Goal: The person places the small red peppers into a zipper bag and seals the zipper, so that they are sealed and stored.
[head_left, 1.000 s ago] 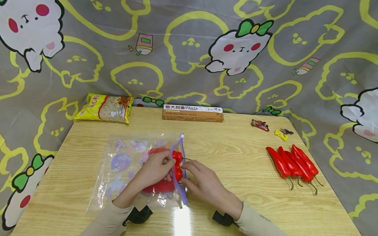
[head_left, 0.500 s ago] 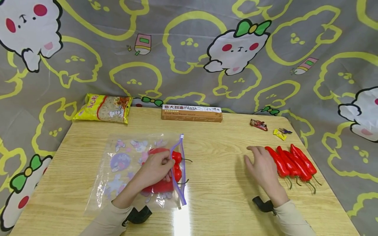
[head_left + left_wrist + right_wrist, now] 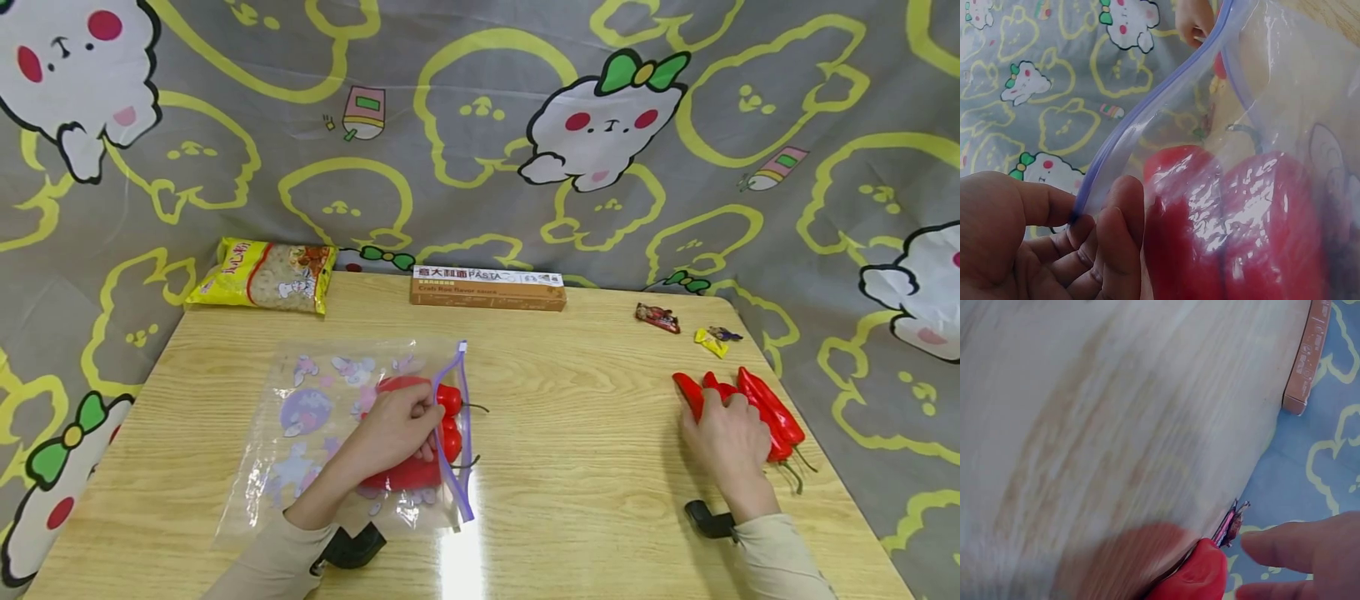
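Note:
My left hand (image 3: 397, 425) pinches the purple zip edge of a clear printed zip bag (image 3: 258, 467), as the left wrist view also shows. Inside the bag lie red peppers (image 3: 1275, 231) with their stems toward the mouth; the hand hides part of them. Across the table my right hand (image 3: 727, 437) reaches down over a row of long red peppers (image 3: 771, 404). A gap shows in the right wrist view between its extended fingers (image 3: 1288, 544) and one red pepper (image 3: 1194, 575). The head view hides the fingertips.
A yellow food bag (image 3: 266, 275) lies at the back left and a pasta box (image 3: 487, 289) at the back middle. Small wrapped snacks (image 3: 657, 317) lie beyond the peppers. A patterned cloth (image 3: 480, 200) hangs behind the wooden table (image 3: 555, 467).
My right hand has left the bag's mouth and moved right, onto the row of loose peppers. The left hand keeps its hold on the bag's edge.

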### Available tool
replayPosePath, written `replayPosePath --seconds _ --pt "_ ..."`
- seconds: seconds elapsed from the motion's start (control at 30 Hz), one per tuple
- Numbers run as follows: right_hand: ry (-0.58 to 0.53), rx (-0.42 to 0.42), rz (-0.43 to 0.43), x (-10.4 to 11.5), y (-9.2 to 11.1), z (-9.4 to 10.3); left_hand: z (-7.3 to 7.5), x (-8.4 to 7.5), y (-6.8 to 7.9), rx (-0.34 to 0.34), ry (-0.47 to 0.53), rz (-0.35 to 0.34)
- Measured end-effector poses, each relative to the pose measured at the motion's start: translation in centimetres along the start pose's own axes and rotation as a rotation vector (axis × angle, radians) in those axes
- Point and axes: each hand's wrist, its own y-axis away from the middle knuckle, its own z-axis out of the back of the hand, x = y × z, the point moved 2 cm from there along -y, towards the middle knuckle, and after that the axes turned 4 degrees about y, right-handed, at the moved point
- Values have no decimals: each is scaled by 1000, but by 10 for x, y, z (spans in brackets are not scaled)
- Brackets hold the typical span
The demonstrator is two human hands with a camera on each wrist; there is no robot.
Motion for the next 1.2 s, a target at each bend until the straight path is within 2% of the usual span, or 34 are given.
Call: replayPosePath --seconds 0.1,0.37,0.73,0.87,0.93,1.03,1.2 --pt "24 59 -15 -2 1 -3 0 0 0 1 -1 -2" --pt "28 91 -4 1 2 -2 -1 0 0 1 -4 -4" --pt "34 52 20 -5 4 -4 -1 0 1 13 -6 -11" --pt "-17 46 22 -2 4 -2 -2 -1 0 8 -13 -20" --pt "-78 43 26 6 5 2 -1 -1 0 6 -16 -20" --pt "-210 43 77 27 5 13 -1 -1 0 4 -16 -17" --pt "-405 52 275 78 11 32 0 -1 1 -2 -14 -9"
